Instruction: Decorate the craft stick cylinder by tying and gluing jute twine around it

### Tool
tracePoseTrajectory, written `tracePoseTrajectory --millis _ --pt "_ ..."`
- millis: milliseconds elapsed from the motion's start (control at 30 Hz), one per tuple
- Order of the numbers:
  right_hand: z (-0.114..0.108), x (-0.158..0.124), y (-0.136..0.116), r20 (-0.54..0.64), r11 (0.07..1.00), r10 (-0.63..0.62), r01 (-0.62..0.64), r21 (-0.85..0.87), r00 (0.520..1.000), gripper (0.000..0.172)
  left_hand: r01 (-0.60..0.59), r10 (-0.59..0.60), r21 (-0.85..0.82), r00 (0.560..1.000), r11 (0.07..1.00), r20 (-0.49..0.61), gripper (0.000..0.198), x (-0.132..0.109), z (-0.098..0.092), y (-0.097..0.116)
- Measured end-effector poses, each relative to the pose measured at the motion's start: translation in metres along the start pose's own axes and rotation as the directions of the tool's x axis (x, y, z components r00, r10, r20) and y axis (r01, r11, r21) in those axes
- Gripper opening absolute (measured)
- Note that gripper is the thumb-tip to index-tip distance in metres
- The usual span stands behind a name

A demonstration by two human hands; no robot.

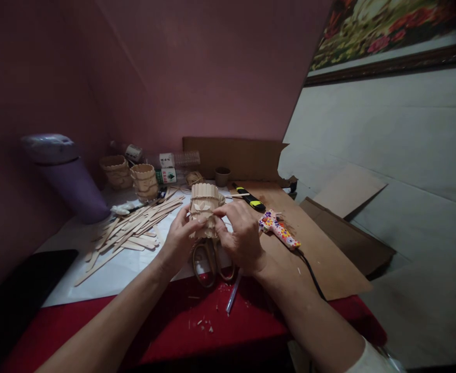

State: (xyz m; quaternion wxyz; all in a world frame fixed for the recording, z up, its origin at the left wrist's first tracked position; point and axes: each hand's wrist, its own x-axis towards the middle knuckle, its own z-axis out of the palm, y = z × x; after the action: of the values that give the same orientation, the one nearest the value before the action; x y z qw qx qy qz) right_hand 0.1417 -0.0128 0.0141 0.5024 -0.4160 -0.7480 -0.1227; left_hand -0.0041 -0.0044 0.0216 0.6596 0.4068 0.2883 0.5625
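A small cup covered in upright wooden craft-stick pieces [204, 194] is held up in front of me, with leaf-like wooden shapes on its side. My left hand [179, 235] grips it from the left, thumb across its front. From the right, my right hand [240, 233] has thumb and fingertips pressed to its side; whether a small piece is pinched there I cannot tell. Below the cup, scissors [204, 274] with looped handles lie on the table, their blades hidden. A clear glue stick [233, 294] lies near my right wrist.
Many loose craft sticks [134, 233] are spread at left, near two finished-looking wooden cups [144, 182]. A floral glue gun [278, 230] with a black cord and a yellow-black utility knife [249, 198] rest on cardboard [321, 259]. A purple tumbler [70, 181] stands far left.
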Motion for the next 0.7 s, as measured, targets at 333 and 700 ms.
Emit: tracePoseTrajectory --millis 333,700 --pt "0.0030 -0.0017 0.0021 0.018 0.997 0.057 -0.058 0.057 0.998 0.010 -0.003 0.003 0.033 1.000 0.999 -0.009 0.048 0.0021 -0.0018 -0.0012" --pt "0.0028 -0.0018 -0.0006 -0.002 0.993 0.088 -0.087 0.074 0.996 0.009 0.002 -0.002 0.027 1.000 1.000 0.007 0.047 0.0004 -0.0018 -0.0011"
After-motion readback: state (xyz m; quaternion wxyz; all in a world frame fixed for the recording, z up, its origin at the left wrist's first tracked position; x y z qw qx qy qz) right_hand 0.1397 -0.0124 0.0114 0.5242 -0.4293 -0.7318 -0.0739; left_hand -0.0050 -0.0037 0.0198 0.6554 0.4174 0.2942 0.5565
